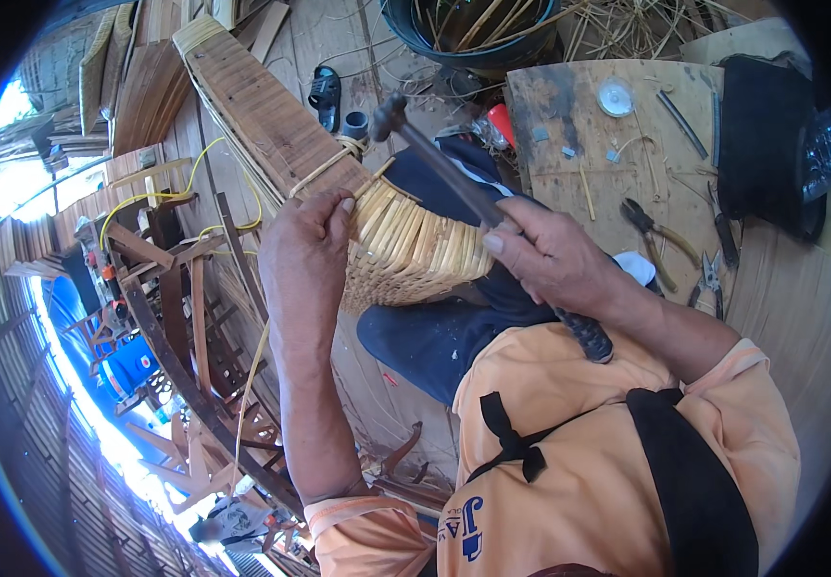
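Note:
My left hand [310, 236] pinches pale rattan where the woven piece [420, 255] meets a long curved wooden board [257, 111], which reaches toward the upper left. A short cane stick lies across the board beside my fingers. My right hand [555, 255] grips a dark hammer [444, 173] by its handle, its head raised above the weave and near the board. The woven piece rests over my dark-trousered legs, and its edge is wrapped in close, parallel strips. My left fingertips are partly hidden against the rattan.
At right, a plywood sheet [579, 115] holds pliers [667, 260], snips [709, 279], rods and a round clear dish [616, 96]. A bucket [411, 29] of cane strips and a sandal [325, 96] are at the top. Wooden frames [199, 327] and yellow cord crowd the left.

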